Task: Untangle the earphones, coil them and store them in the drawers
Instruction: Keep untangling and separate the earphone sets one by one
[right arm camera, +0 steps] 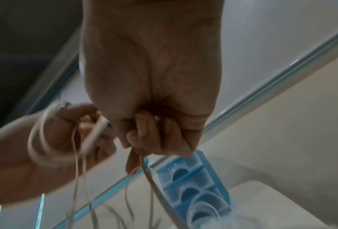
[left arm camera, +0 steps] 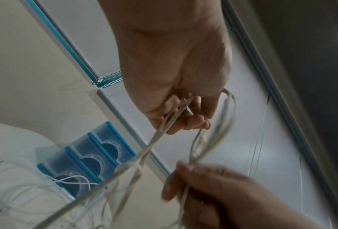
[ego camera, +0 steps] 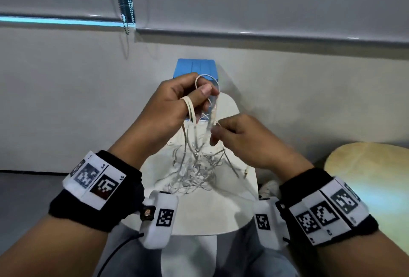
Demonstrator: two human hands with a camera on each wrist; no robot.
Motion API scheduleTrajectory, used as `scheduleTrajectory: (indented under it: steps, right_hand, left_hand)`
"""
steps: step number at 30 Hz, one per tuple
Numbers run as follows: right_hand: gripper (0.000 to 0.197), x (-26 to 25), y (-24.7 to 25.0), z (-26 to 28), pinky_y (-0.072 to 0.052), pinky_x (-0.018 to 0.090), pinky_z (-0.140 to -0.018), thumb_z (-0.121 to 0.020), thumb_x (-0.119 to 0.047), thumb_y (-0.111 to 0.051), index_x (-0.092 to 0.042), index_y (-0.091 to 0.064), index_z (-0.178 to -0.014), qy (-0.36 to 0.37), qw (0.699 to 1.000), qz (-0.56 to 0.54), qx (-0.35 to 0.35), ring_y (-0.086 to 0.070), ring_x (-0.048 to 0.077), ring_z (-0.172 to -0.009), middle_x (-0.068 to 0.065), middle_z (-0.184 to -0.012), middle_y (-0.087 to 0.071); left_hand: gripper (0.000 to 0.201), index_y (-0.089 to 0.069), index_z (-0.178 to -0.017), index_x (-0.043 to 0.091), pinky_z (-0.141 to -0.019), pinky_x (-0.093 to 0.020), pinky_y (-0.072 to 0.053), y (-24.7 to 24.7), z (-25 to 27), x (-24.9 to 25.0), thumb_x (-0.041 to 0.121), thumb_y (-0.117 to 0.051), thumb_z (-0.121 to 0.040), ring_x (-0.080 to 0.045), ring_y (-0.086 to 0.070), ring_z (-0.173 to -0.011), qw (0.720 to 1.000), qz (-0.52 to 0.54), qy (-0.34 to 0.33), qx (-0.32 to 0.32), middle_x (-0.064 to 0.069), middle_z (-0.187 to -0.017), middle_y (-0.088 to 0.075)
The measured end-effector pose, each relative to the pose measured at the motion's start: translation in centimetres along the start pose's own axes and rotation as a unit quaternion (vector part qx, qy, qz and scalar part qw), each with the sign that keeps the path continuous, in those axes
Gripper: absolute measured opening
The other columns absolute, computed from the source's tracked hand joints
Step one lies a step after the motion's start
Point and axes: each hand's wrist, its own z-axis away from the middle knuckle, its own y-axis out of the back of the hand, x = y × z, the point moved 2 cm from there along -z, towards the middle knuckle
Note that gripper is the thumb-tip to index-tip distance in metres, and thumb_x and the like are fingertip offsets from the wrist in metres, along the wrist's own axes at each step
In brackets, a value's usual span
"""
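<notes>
- I see the left hand (ego camera: 170,101) raised above the far half of the small white table (ego camera: 234,208), its fingers curled in around loops of the white earphones (ego camera: 194,166).
- One flat loop of cable wraps over the base of the left thumb, and another arcs above the fingertips.
- From the left wrist view, I see two strands run out of that closed fist (left arm camera: 176,86) and down toward the table, with a long loop hanging on the right side of the palm.
- My right hand (ego camera: 250,141) sits just right of and a little nearer than the left, below it, with its fingers bent and pinching a strand that comes down from the left hand.
- The right wrist view shows those fingers (right arm camera: 154,133) clenched on a thin cable that drops straight down from them; motion blur hides the exact fingertip contact.
- Most of the earphones lie as a loose tangled heap in the middle of the table, with strands rising from it to both hands.
- One plug end lies on the table at the right edge of the heap.
- The blue drawers (ego camera: 195,68) stand at the far edge of the table, just beyond the left hand.
- In the wrist views I count three translucent drawer fronts (left arm camera: 89,164) stacked in a blue frame, with a white cable loop at one end drawer (right arm camera: 201,206).
</notes>
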Motion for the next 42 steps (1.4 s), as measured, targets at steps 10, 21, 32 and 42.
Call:
scheduleTrajectory:
  steps: [10, 21, 32, 42]
  right_hand:
    - [0.032, -7.6, 5.2, 0.9, -0.053, 0.025, -0.055, -0.108, -0.02, -0.045, -0.002, -0.065, -0.091, 0.164, 0.933, -0.221, 0.23, -0.074, 0.025, -0.067, 0.018, -0.084, -0.072]
    - [0.021, -3.9, 7.4, 2.2, -0.046, 0.039, -0.107, -0.098, -0.025, -0.052, -0.018, -0.07, -0.108, 0.164, 0.899, 0.048, 0.404, -0.052, 0.018, -0.135, 0.002, -0.134, -0.064]
    - [0.041, -2.0, 2.4, 2.0, -0.045, 0.036, -0.064, -0.103, -0.028, -0.055, -0.012, -0.06, -0.065, 0.063, 0.99, -0.005, 0.126, -0.057, 0.019, -0.06, 0.008, -0.064, -0.066]
    - [0.027, -3.7, 8.2, 3.0, -0.05, 0.033, -0.068, -0.105, -0.028, -0.046, -0.019, -0.06, -0.084, 0.16, 0.843, -0.208, 0.469, -0.074, 0.024, -0.083, 0.008, -0.087, -0.071]
  left_hand:
    - [0.007, -0.076, -0.093, 0.018, -0.078, -0.031, -0.055, -2.9, 2.3, -3.0, 0.012, -0.076, -0.09, -0.019, -0.068, -0.086, 0.97, -0.099, 0.115, -0.189, -0.01, -0.096, -0.074]
    - [0.026, -0.076, -0.088, 0.018, -0.065, -0.027, -0.043, -1.4, 2.3, -3.9, 0.026, -0.057, -0.103, -0.009, -0.051, -0.061, 0.956, -0.188, 0.167, -0.152, 0.011, -0.073, -0.063]
    - [0.018, -0.068, -0.082, 0.026, -0.065, -0.02, -0.044, -1.0, 1.8, -2.5, 0.019, -0.065, -0.097, 0.0, -0.055, -0.066, 0.964, -0.225, 0.084, -0.117, 0.017, -0.072, -0.064]
    - [0.01, -0.071, -0.095, 0.011, -0.086, -0.03, -0.049, -1.8, 3.2, -4.7, 0.021, -0.066, -0.097, -0.015, -0.063, -0.091, 0.919, -0.29, 0.131, -0.234, -0.001, -0.096, -0.068]
